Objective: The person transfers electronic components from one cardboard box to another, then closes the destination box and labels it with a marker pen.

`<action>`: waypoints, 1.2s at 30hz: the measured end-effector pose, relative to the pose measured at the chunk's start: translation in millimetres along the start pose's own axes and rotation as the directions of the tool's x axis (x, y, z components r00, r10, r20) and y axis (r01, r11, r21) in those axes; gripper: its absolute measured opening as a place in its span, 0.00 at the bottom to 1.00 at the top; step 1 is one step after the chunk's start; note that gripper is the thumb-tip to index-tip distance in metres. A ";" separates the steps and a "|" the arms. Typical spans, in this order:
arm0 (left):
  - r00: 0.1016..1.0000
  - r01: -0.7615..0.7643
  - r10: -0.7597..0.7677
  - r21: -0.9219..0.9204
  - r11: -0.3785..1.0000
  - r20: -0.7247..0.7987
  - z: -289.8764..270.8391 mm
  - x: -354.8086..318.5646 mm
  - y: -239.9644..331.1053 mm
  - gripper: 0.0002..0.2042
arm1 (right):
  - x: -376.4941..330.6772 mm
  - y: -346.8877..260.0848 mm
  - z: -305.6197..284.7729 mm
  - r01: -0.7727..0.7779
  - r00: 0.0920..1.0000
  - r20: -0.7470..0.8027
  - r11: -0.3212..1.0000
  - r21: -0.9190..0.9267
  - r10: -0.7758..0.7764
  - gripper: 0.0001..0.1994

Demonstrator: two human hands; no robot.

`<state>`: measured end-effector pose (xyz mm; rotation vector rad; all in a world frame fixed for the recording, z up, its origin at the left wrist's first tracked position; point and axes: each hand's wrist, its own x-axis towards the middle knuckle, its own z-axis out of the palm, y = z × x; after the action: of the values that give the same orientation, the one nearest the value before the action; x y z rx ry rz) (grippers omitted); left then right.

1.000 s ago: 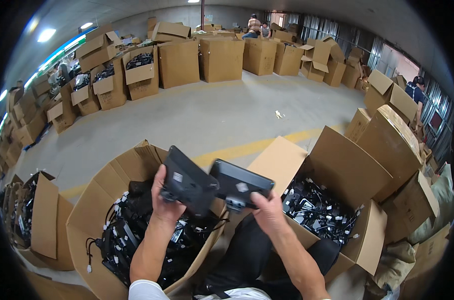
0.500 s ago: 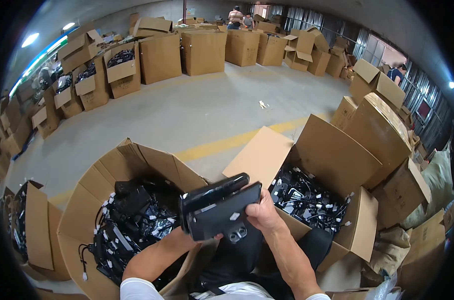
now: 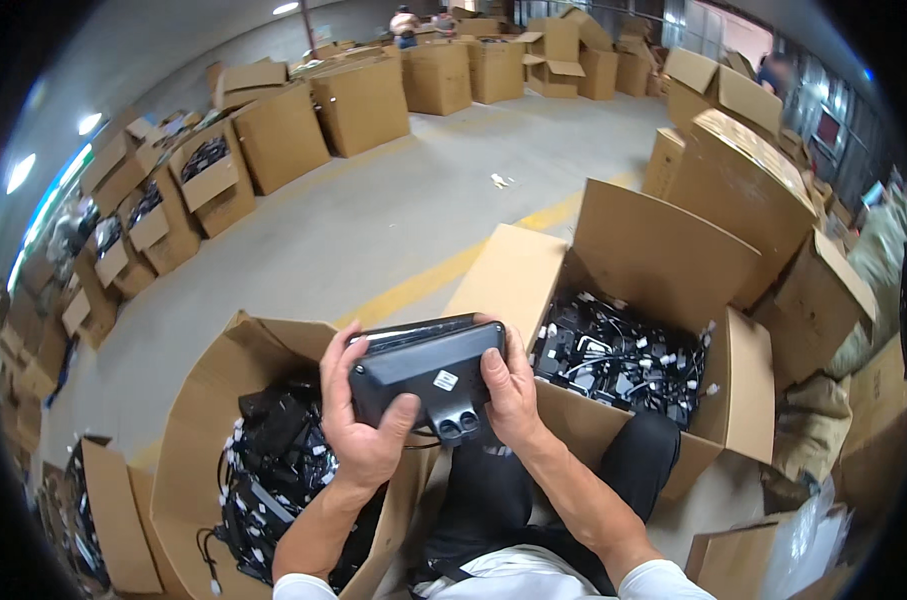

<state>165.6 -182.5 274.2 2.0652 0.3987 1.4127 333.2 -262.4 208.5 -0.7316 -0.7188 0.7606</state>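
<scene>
Two flat black plastic units are held face to back above my lap. The nearer black unit (image 3: 413, 372) has a small white label and a mount with two round holes at its lower edge. Behind it, the glossy top of the other black unit (image 3: 418, 332) shows. My left hand (image 3: 365, 425) grips the left end, thumb on the near face and fingers over the top. At the right end my right hand (image 3: 511, 392) is closed round the units, its thumb on the near face. A thin black cable hangs beneath the mount.
On my left stands an open carton (image 3: 195, 415) of black devices and cables with white connectors. Another open carton (image 3: 598, 412) at my right holds similar cabled parts. Stacked cartons (image 3: 743, 180) rise beyond it. More cartons line the far side of the floor, with people behind them.
My left hand has come up from beneath to the left end of the units. The units have levelled and closed together. The view has shifted to the right.
</scene>
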 end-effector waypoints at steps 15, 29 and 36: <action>0.729 0.581 -0.408 -0.183 0.793 0.550 65.0 14.9 12.0 0.42 | -37.1 -105.6 -57.3 -0.024 0.988 -0.150 0.911 -0.412 -0.041 0.24; 0.528 -0.749 0.681 -0.099 0.655 0.508 248.9 63.7 28.0 0.35 | -41.7 -255.7 -241.8 -0.156 0.955 -0.290 0.931 -0.331 0.057 0.24; 0.560 -0.516 0.373 -0.041 0.856 0.740 247.9 -0.3 -56.9 0.34 | -138.6 -194.6 -415.8 -0.834 0.450 -0.841 0.478 -0.276 0.300 0.25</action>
<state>397.7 -214.3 175.3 2.8052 -0.3948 0.6498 651.9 -602.3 95.2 -1.9530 0.0975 0.7795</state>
